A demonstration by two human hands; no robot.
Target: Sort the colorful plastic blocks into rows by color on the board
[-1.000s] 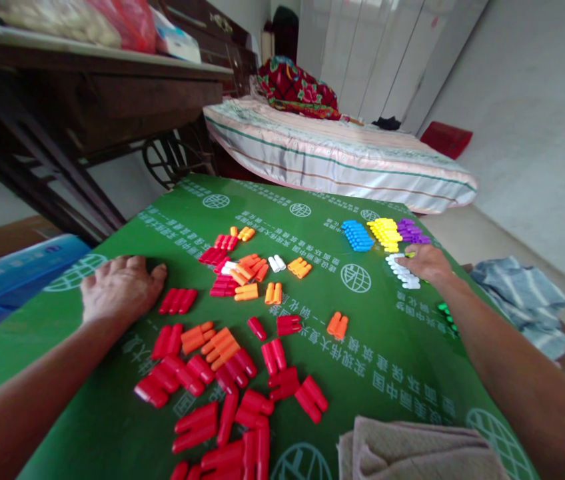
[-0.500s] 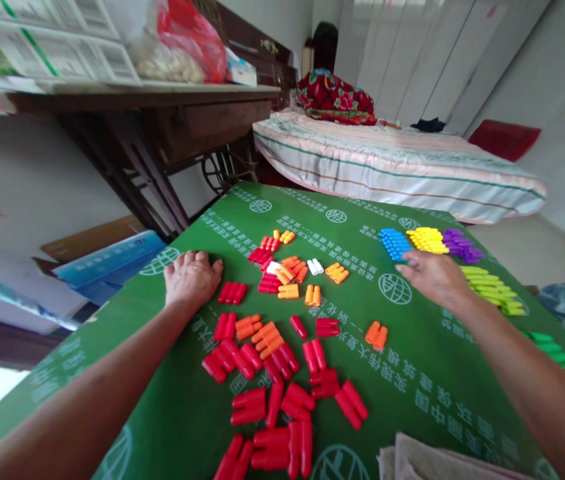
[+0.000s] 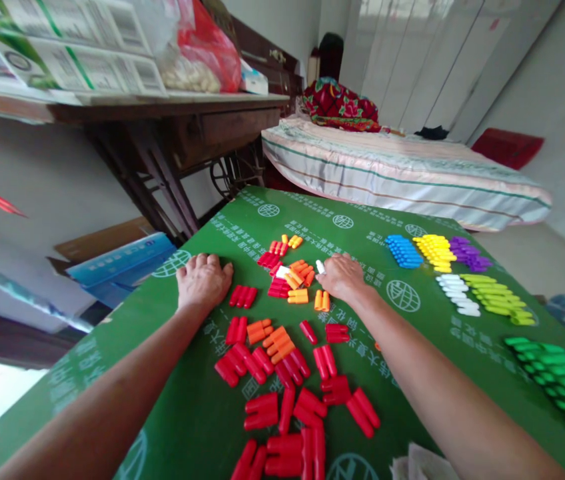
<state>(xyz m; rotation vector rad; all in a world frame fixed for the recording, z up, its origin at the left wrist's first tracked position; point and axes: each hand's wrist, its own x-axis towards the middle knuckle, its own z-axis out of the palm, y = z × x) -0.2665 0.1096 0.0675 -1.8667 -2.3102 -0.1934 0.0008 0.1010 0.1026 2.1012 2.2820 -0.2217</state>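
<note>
My left hand (image 3: 205, 283) lies palm down on the green board (image 3: 177, 373), thumb out to the side, holding nothing. Just right of it sits a red plastic piece (image 3: 243, 297) made of joined rounded tubes. My right hand (image 3: 341, 275) is at the middle cluster, its fingertips closed on a small white plastic piece (image 3: 320, 267), mostly hidden by the fingers. Close to that hand are orange pieces (image 3: 322, 301) and another white piece (image 3: 281, 272) among red and orange ones. Many red pieces (image 3: 261, 410) lie scattered nearer me.
Along the right stand sorted groups: blue (image 3: 403, 251), yellow (image 3: 435, 252), purple (image 3: 468, 254), white (image 3: 458, 295), lime (image 3: 500, 297) and green pieces (image 3: 560, 380). A cloth (image 3: 422, 463) is at the front edge. A wooden table (image 3: 172, 110) stands left, a bed (image 3: 407, 167) behind.
My right hand has moved left from beside the blue pieces to the white piece in the middle. My left hand stays resting on the board. The view has shifted slightly.
</note>
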